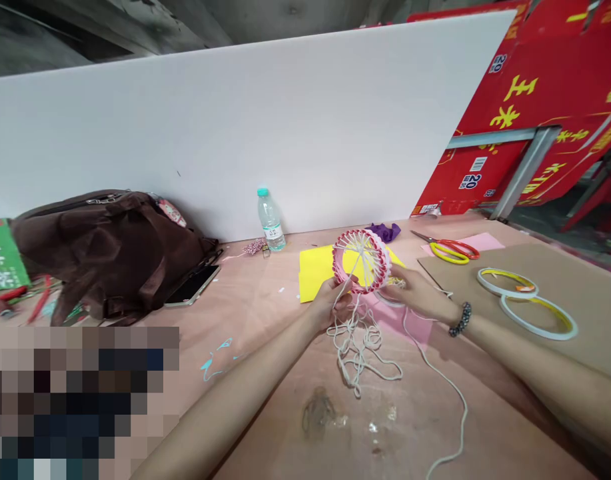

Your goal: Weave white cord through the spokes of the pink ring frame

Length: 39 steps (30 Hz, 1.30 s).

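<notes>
My left hand (331, 303) grips the lower edge of a pink and red ring (361, 260) strung with white cord spokes, and a strand of the cord runs through its fingers. My right hand (414, 292) holds the ring's right side. Below them hangs a looped tangle of white cord (358, 350), and a long strand (452, 400) trails toward the bottom of the view. A yellow paper sheet (318, 273) lies behind the ring, with a pink sheet (405, 320) under my right wrist.
Red-handled scissors (452, 251) lie on pink paper. Two tape rolls (508, 283) rest on a cardboard sheet (515, 307). Farther left are a water bottle (270, 221), a brown bag (110, 253) and a phone (192, 285). A white board (235, 140) stands behind the table.
</notes>
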Each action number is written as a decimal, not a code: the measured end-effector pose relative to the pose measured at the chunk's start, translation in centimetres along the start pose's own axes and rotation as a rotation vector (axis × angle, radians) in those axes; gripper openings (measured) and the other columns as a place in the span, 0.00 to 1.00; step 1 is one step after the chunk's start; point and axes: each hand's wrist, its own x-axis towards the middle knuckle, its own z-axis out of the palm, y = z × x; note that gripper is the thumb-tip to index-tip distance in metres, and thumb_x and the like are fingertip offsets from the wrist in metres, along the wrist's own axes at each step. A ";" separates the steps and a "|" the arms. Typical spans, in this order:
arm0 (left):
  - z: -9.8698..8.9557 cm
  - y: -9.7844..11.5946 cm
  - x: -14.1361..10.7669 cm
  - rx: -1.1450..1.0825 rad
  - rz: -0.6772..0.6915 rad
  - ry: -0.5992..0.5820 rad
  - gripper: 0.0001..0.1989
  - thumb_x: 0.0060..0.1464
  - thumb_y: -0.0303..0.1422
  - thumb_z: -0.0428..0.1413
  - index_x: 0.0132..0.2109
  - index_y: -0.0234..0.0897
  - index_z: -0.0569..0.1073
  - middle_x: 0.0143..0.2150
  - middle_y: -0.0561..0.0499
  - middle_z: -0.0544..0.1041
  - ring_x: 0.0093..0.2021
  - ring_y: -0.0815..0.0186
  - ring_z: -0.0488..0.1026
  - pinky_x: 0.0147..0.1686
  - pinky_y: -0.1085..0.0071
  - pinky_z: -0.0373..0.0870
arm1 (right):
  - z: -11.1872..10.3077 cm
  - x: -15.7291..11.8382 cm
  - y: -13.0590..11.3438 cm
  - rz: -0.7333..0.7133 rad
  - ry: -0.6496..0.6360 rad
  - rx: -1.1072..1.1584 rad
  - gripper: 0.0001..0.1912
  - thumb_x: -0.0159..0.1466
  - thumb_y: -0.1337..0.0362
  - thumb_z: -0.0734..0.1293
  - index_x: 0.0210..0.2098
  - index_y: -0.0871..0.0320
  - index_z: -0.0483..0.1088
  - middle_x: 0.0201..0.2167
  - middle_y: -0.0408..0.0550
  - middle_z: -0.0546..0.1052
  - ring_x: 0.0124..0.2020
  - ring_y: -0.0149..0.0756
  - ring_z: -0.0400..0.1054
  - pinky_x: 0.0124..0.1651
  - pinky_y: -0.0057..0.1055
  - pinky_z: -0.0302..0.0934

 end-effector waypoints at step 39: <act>0.2 0.1 -0.1 -0.002 0.008 0.041 0.25 0.35 0.44 0.67 0.36 0.34 0.69 0.16 0.64 0.57 0.11 0.82 0.46 0.10 0.83 0.37 | -1.0 1.5 -2.9 0.036 -0.303 0.087 0.07 0.56 0.62 0.65 0.28 0.59 0.72 0.25 0.44 0.75 0.26 0.32 0.67 0.28 0.28 0.61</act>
